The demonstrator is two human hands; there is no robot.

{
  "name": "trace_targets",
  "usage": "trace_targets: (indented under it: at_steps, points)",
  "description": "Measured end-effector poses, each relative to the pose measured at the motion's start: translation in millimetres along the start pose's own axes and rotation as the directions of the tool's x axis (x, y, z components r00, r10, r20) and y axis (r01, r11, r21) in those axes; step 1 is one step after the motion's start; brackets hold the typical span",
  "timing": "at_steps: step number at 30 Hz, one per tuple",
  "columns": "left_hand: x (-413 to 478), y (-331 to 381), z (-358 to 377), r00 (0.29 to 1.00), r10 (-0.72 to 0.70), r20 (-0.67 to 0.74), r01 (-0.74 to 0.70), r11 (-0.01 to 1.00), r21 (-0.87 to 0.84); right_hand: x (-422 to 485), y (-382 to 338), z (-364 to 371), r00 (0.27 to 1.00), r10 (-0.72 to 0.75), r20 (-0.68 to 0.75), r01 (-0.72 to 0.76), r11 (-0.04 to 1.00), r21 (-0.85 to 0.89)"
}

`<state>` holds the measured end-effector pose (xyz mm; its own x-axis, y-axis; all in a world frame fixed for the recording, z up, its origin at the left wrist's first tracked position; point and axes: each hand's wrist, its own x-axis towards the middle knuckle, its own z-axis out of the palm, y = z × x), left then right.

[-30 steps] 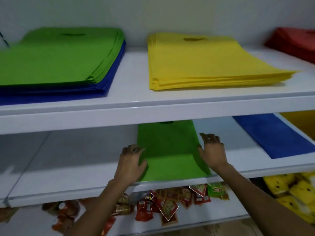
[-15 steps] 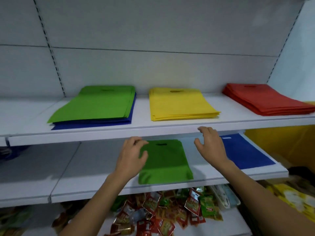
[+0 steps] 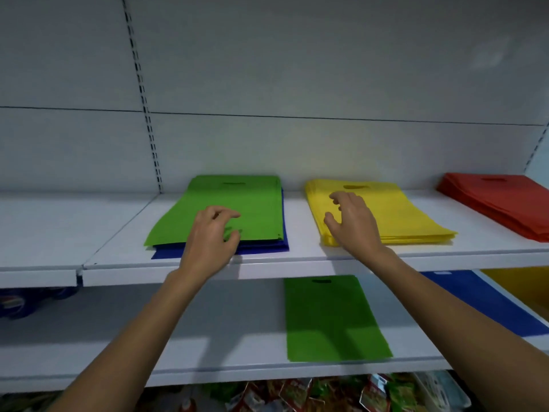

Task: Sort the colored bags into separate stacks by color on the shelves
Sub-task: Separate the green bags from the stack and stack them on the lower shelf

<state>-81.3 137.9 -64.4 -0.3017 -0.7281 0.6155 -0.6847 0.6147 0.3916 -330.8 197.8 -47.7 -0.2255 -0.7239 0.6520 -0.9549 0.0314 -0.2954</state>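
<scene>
Your left hand [image 3: 208, 242] is up over the near edge of the green stack [image 3: 237, 200] on the upper shelf [image 3: 118, 233]. Its fingers [image 3: 228, 214] are loosely bent with a gap between them and the thumb, and there's nothing in them. I can't tell if the fingertips actually touch the top green bag or just hover over it.

Your right hand [image 3: 353, 224] is at 3 o'clock from the left one, over the near left corner of the yellow stack [image 3: 410, 212]. Those fingers [image 3: 337, 197] are spread and a bit hooked, and they hold nothing either. I can't tell if they touch anything.

The green stack lies on top of some blue bags [image 3: 267, 248], whose edges peek out along the near and right sides. The red stack [image 3: 499, 203] is at 3 o'clock of the yellow one, well apart from it, on the same shelf.

Down on the lower shelf [image 3: 222, 337], one green bag [image 3: 329, 319] lies flat on its own, handle hole toward the back, at about 5 o'clock from the green stack. A blue bag [image 3: 475, 304] lies flat at its 3 o'clock, partly hidden behind your right forearm. Some snack packets [image 3: 297, 394] show below the lower shelf at 6 o'clock.
</scene>
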Motion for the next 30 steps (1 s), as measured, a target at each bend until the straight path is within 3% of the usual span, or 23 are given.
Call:
trace_targets:
  at_steps: [4, 7, 10, 14, 18, 21, 23, 27, 30]
  points:
    - [34, -51, -8, 0.998, -0.052, -0.043, 0.054, 0.997, 0.052, 35, -28, 40, 0.997, -0.014, 0.075, 0.015, 1.000, -0.016]
    - [60, -89, -9, 0.983, -0.175, -0.054, 0.179, 0.981, 0.069, 62, -45, 72, 0.989, 0.005, 0.146, -0.008, 1.000, 0.020]
    - [73, -123, -1, 0.940, -0.340, 0.002, 0.340, 0.938, 0.066, 84, -62, 104, 0.965, 0.158, 0.211, -0.159, 0.987, -0.014]
    - [72, -140, 10, 0.867, -0.498, -0.017, 0.493, 0.863, -0.111, 89, -71, 142, 0.907, 0.326, 0.267, -0.309, 0.945, -0.103]
    - [69, -148, 13, 0.767, -0.641, -0.038, 0.598, 0.734, -0.322, 89, -63, 153, 0.879, 0.403, 0.255, -0.416, 0.909, -0.005]
    - [70, -151, 12, 0.702, -0.712, -0.021, 0.634, 0.638, -0.436, 88, -63, 151, 0.891, 0.389, 0.235, -0.408, 0.912, 0.038]
    - [71, -149, 10, 0.696, -0.717, -0.036, 0.626, 0.630, -0.460, 85, -66, 148, 0.920, 0.349, 0.179, -0.360, 0.933, 0.027]
    - [70, -143, 9, 0.743, -0.662, -0.100, 0.578, 0.710, -0.403, 81, -69, 145, 0.977, 0.214, 0.023, -0.212, 0.975, -0.067]
    - [67, -140, 8, 0.777, -0.605, -0.173, 0.544, 0.784, -0.299, 80, -70, 145, 0.987, 0.156, -0.034, -0.157, 0.987, -0.042]
